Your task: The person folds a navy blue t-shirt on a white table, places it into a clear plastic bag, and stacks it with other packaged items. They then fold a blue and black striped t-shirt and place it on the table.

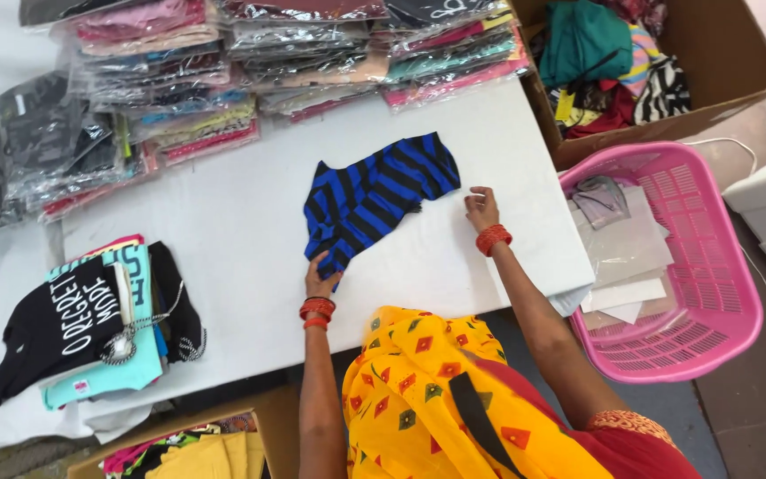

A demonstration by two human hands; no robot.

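The left hand (319, 277) pinches a blue-and-black striped garment (374, 197) on the white table (241, 222); the right hand (480, 208) rests just beside it.

The blue-and-black striped garment (374, 200) is soft matt cloth on a smooth, matt white table (250, 231). Behind the garment, packed clothes (312, 53) sit in glossy, crinkled plastic — right of it, a pink basket (702, 293) of shiny latticed plastic.
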